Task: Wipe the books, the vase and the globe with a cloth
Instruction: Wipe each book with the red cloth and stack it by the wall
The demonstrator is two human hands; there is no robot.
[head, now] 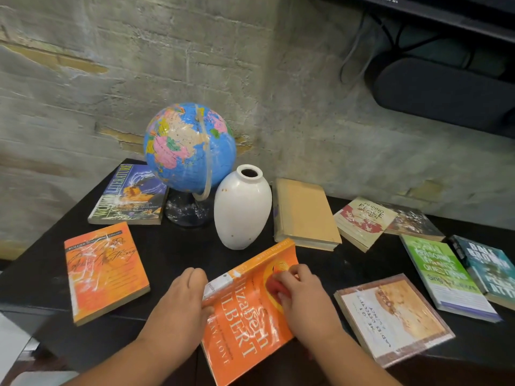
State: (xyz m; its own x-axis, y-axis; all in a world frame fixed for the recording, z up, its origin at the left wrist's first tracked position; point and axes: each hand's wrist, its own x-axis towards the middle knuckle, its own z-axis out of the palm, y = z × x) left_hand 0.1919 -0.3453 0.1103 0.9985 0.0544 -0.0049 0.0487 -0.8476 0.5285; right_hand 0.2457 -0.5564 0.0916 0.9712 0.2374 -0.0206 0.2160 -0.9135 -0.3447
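Observation:
An orange paperback [248, 324] is tilted up off the black table [181, 246]; my left hand [181, 299] grips its left edge. Against the cover my right hand [301, 293] presses a small red cloth [277, 285], mostly hidden under the fingers. Behind stand a blue globe [189, 147] on a dark base and a white vase [241, 208], upright. Other books lie flat: an orange one [104, 270] at left, World Literature [131, 196], a tan hardback [305, 213], and a tan paperback [395, 319] at right.
More books lie at the right: a cream-and-red one [363, 221], a dark one [415, 221], a green one [446, 274] and a teal one [487, 266]. A rough concrete wall [111, 65] rises behind. A dark speaker [446, 90] hangs at upper right.

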